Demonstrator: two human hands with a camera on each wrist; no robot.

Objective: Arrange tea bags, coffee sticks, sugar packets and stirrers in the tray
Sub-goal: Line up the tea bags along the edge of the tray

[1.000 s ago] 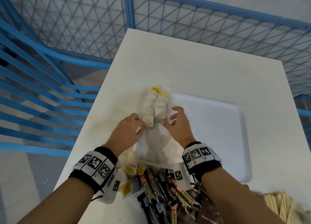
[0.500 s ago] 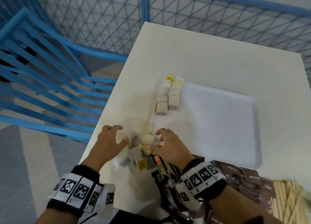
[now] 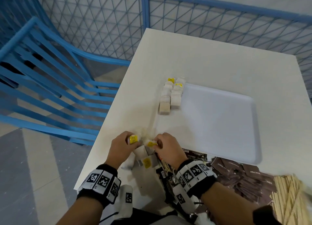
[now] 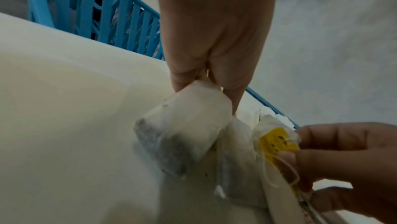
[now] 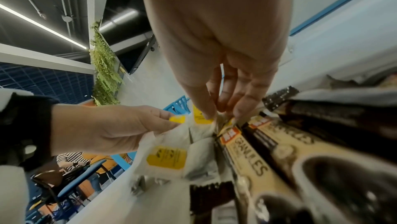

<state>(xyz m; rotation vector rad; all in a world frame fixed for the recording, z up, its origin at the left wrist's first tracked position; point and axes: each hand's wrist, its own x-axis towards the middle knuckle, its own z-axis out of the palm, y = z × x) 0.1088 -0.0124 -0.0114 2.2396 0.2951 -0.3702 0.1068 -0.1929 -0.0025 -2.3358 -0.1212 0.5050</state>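
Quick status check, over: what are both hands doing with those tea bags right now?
Left hand pinching a tea bag. Right hand pinching another bag's yellow tag. Two rows of tea bags at the tray edge. Coffee sticks crowd the right hand.

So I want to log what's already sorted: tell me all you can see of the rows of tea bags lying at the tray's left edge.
The rows of tea bags form two parallel lines of small off-white, paper-like pouches, overlapping one another and running away from the person. Two yellow tags show at the far end. They lie along the white tray's left edge; whether on its rim or just beside it is unclear. Neither hand touches them.
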